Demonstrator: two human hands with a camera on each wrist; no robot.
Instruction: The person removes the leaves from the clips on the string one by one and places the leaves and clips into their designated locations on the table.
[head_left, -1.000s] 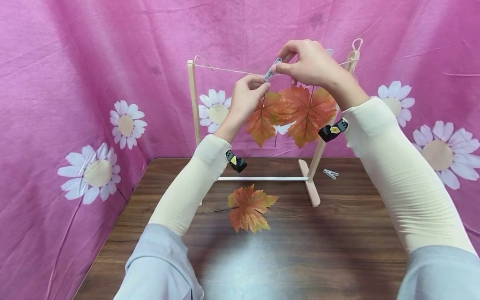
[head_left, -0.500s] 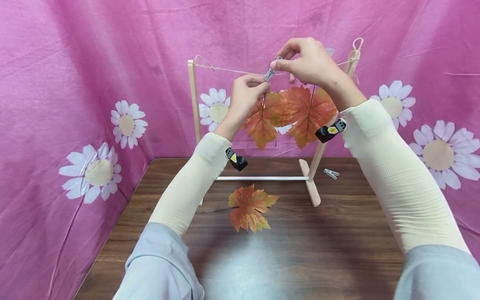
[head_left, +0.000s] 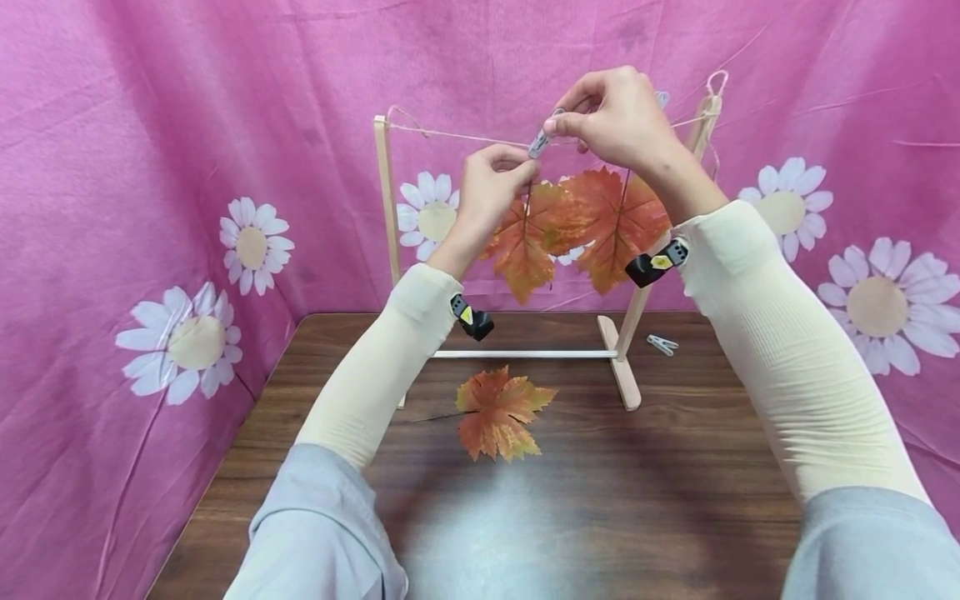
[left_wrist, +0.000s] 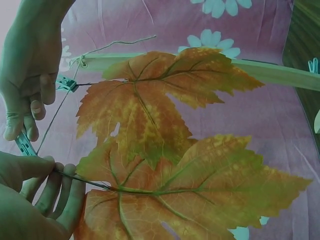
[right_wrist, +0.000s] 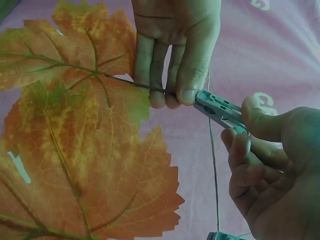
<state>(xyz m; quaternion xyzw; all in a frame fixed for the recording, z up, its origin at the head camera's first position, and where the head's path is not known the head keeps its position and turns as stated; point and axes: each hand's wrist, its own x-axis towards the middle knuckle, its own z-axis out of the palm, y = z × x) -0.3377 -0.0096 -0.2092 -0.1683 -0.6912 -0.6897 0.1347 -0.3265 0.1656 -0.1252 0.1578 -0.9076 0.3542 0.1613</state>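
My left hand point(head_left: 491, 187) pinches the dark stem of an orange maple leaf point(head_left: 522, 242), which hangs below the fingers. Between thumb and fingers, my right hand point(head_left: 618, 117) holds a grey clothespin point(right_wrist: 220, 111) by its handle end. In the right wrist view the clothespin's jaws meet the string point(right_wrist: 214, 165) right beside the left thumb tip and the stem. A second maple leaf point(head_left: 615, 221) hangs on the string to the right, its stem held by another clothespin point(left_wrist: 66, 84). The two leaves overlap in the left wrist view.
The string runs between the posts of a wooden frame point(head_left: 386, 192) with a white crossbar point(head_left: 525, 355). On the brown table point(head_left: 600, 517) lie a third maple leaf point(head_left: 498, 414), in front of the frame, and a spare clothespin point(head_left: 663, 344) to its right. A pink flowered cloth point(head_left: 480, 50) hangs behind.
The right hand has tilted and risen slightly, with the clothespin turning more upright at the string. The left hand stays at nearly the same place with the leaf stem.
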